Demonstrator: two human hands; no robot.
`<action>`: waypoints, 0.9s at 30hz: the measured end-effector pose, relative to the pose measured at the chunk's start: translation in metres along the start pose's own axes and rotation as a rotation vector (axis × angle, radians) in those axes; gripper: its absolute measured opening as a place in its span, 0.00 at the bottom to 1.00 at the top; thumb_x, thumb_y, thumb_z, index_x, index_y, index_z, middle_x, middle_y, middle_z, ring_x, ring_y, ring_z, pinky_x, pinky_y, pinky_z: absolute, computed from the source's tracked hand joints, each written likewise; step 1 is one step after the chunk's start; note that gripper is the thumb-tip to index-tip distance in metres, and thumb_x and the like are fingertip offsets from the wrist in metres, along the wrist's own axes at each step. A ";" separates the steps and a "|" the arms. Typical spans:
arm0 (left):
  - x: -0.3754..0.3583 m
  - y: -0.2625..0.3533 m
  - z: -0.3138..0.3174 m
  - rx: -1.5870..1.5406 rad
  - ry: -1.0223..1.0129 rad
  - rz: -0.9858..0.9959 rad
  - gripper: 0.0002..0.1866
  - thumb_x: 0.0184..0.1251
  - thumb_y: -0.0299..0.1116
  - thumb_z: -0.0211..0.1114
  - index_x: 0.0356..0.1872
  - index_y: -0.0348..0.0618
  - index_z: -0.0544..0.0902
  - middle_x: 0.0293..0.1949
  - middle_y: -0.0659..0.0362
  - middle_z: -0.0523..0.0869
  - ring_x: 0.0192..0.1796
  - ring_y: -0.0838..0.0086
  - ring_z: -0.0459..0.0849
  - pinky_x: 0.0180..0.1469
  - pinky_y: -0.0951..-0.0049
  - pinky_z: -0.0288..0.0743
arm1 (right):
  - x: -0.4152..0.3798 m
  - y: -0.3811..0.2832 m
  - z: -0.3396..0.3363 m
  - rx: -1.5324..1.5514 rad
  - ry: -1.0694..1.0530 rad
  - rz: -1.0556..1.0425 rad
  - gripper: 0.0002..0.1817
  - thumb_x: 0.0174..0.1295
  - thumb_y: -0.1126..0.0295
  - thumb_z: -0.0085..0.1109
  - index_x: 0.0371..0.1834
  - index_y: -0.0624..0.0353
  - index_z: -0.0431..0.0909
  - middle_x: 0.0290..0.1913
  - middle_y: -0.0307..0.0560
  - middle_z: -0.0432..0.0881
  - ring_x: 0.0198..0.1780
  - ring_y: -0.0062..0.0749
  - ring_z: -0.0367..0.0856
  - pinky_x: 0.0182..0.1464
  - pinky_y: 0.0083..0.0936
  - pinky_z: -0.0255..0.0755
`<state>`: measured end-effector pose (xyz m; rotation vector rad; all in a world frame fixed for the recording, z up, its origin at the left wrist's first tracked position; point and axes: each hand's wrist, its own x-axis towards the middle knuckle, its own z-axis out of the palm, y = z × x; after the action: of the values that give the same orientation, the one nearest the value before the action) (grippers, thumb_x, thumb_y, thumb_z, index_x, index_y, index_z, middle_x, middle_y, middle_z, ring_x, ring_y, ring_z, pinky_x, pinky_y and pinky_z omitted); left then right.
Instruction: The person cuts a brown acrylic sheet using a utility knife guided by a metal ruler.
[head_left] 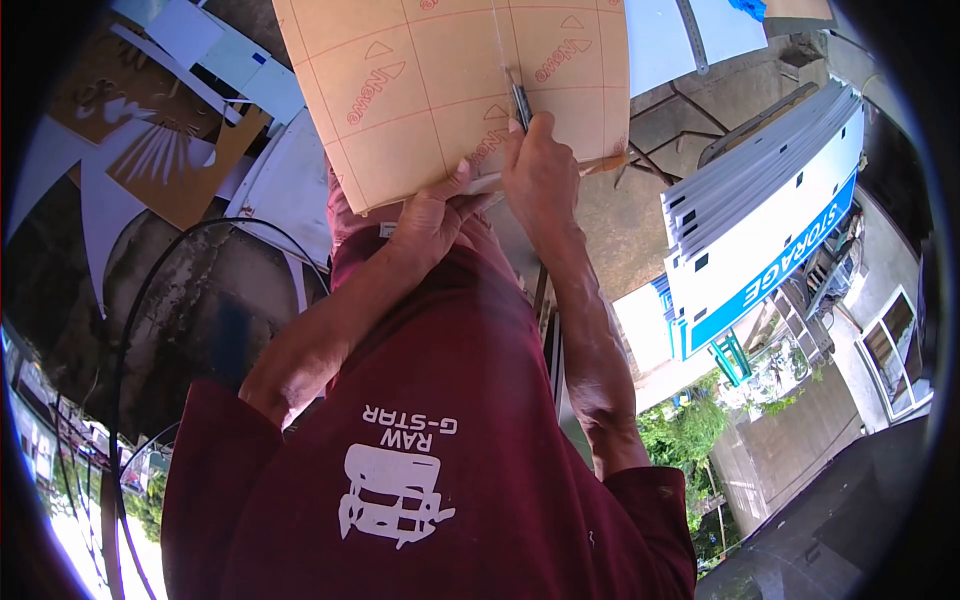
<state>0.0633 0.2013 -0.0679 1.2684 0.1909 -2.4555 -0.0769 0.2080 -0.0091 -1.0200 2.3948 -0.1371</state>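
A brown paper-faced sheet (380, 110) with red grid lines and printed lettering lies at the top centre, its near edge against the person's body. My right hand (541, 180) is closed around a slim dark cutter (520, 103), whose tip touches the sheet at the end of a pale line running to the top. With the thumb on top and the other fingers under the edge, my left hand (433, 215) grips the sheet's near edge, left of the right hand.
Cut white and brown sheet scraps (160, 170) lie at the left, beside a black cable (128, 300). Stacked white panels with a blue STORAGE sign (790, 270) stand at the right. A metal ruler (692, 38) rests on a pale sheet at the upper right.
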 end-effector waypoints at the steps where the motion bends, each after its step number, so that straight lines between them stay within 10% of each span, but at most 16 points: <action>1: 0.000 0.000 -0.001 0.003 -0.001 0.003 0.23 0.68 0.31 0.68 0.59 0.36 0.71 0.53 0.51 0.79 0.57 0.60 0.81 0.60 0.59 0.81 | 0.000 -0.001 -0.001 -0.007 -0.006 -0.002 0.15 0.74 0.58 0.47 0.40 0.61 0.64 0.23 0.69 0.79 0.31 0.72 0.81 0.33 0.59 0.72; 27: -0.006 0.000 0.010 0.015 0.003 0.036 0.23 0.70 0.32 0.65 0.62 0.35 0.70 0.56 0.52 0.79 0.59 0.60 0.79 0.63 0.58 0.79 | -0.013 -0.004 -0.003 -0.041 -0.209 0.183 0.17 0.74 0.57 0.43 0.47 0.63 0.63 0.34 0.73 0.83 0.42 0.74 0.81 0.47 0.59 0.71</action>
<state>0.0588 0.1997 -0.0575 1.2706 0.1490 -2.4290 -0.0685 0.2144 0.0004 -0.7859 2.2917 0.0808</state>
